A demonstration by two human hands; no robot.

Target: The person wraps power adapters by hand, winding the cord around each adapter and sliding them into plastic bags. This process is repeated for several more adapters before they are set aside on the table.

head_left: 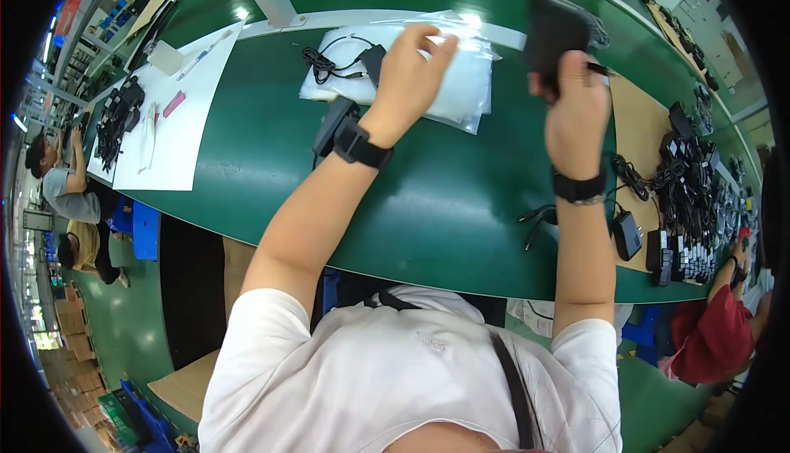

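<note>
My right hand [578,120] is raised at the right, its fingers closed around a black power adapter [555,37], which is smeared by motion. A bit of dark cable shows beside it. My left hand [411,74] hovers over a stack of clear plastic bags [461,95], thumb and forefinger apart with nothing visible between them. Just left of that hand, another black adapter [373,62] with a coiled cable [323,65] lies on the bags. Both wrists wear black straps; the left one carries a small black box [335,124].
The green table [280,165] curves around me. Many black adapters and cables [687,181] pile up on cardboard [638,116] at the right. White paper [185,116] at the left holds a pink item [174,104], a pen and bundled cables [120,116]. Other people sit at both sides.
</note>
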